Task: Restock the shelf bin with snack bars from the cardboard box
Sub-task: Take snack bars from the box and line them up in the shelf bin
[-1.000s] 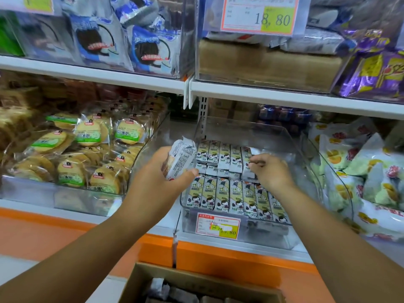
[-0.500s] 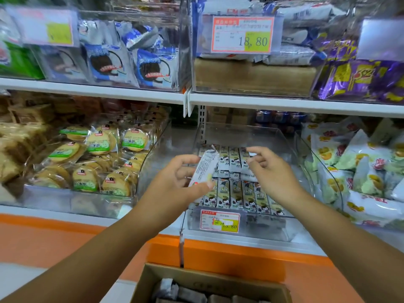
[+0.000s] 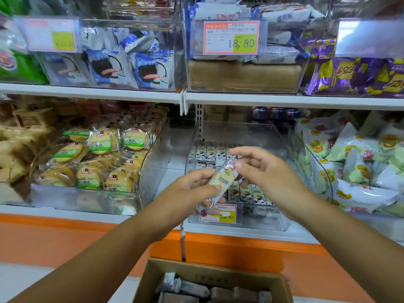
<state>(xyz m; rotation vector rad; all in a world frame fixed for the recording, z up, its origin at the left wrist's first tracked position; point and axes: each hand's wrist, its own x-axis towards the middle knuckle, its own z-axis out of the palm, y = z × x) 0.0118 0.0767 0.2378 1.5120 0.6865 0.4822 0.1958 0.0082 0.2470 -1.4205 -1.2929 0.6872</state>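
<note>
Right hand [image 3: 266, 171] has left the bin [image 3: 273, 219], touching snack bar [image 3: 220, 182] in left hand [image 3: 192, 189].

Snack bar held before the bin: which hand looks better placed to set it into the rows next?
Probably the right hand: its open fingers reach the upper end of the snack bar, in front of the shelf bin. The left hand grips the bar lower down, at the bin's left edge.
</note>
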